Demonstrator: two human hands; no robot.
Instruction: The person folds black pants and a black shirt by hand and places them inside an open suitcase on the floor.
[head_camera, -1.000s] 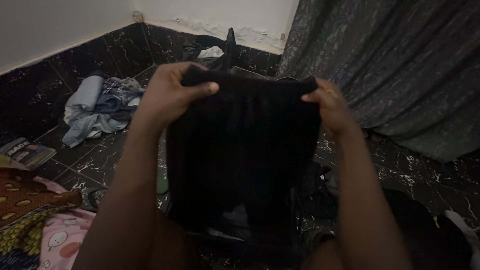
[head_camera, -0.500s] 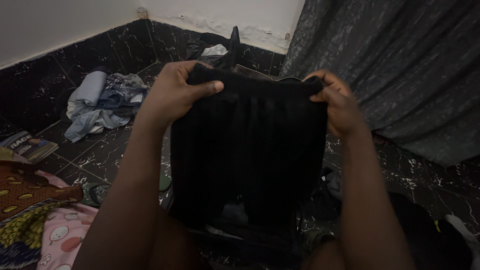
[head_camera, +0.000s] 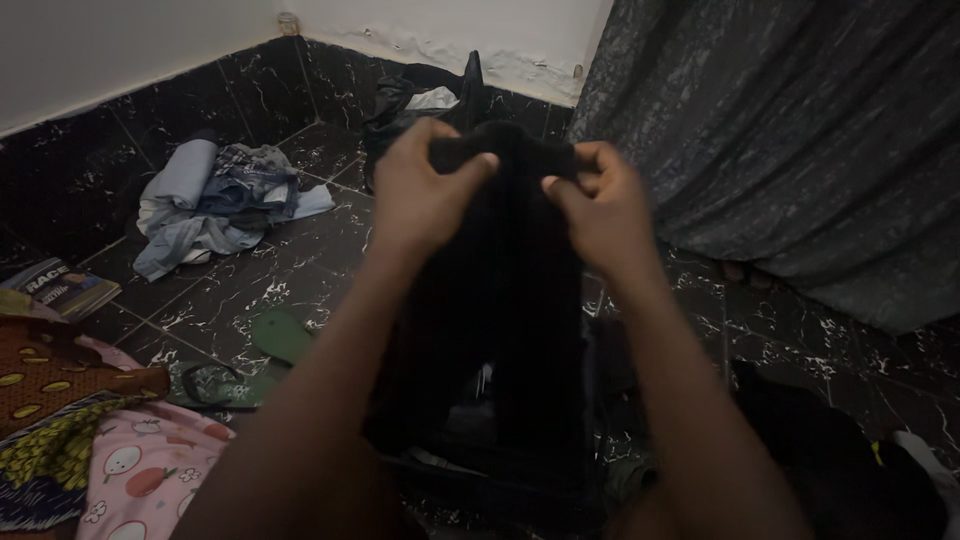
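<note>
Left hand (head_camera: 420, 195) and right hand (head_camera: 600, 210) pinch the black cloth (head_camera: 505, 300) top; its bottom is lost in the dark.

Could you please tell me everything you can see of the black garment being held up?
The black garment is a dark, faintly ribbed cloth that looks knitted. It hangs lengthwise in front of the person, gathered narrow, and its lower end reaches the dark pile below. The left hand and the right hand pinch its top edge close together, thumbs at the front. Its shape and seams are lost in the dim light.
</note>
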